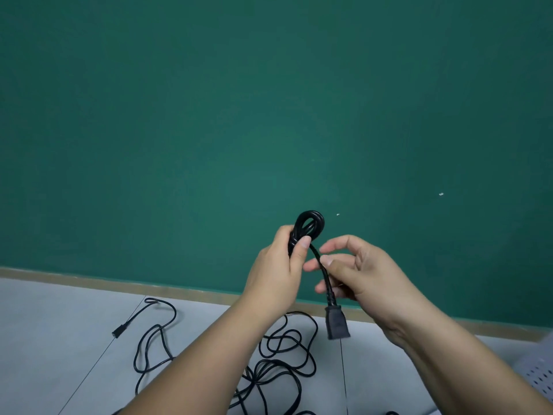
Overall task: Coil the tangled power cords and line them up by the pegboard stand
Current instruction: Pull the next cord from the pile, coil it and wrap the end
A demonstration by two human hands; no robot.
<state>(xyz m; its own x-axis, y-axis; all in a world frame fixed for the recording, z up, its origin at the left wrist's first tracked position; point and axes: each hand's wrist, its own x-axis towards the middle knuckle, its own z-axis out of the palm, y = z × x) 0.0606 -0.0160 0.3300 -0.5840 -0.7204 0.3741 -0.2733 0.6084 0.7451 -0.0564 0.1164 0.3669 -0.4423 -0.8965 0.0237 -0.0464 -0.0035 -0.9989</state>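
Coil of black power cord (pixel 309 224) clamped in left hand (pixel 278 265) before green wall (pixel 269 100); right hand (pixel 365 274) just beside, pinching its loose tail above dangling connector (pixel 337 326). Tangled cords (pixel 281 354) on grey table (pixel 59 339) below, pegboard (pixel 541 381) at right.

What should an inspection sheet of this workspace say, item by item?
Surface: grey surface with thin seams.
Job's things: black power cord, part wound into a small coil; its connector hangs free.
Clutter: nothing seen.
Hands: left hand grips the coil; right hand pinches the cord between thumb and fingers.
Cables: tangled cords lie loose on the surface; a small plug lies at the left.
Surroundings: green wall, tan baseboard, white pegboard at the lower right edge.
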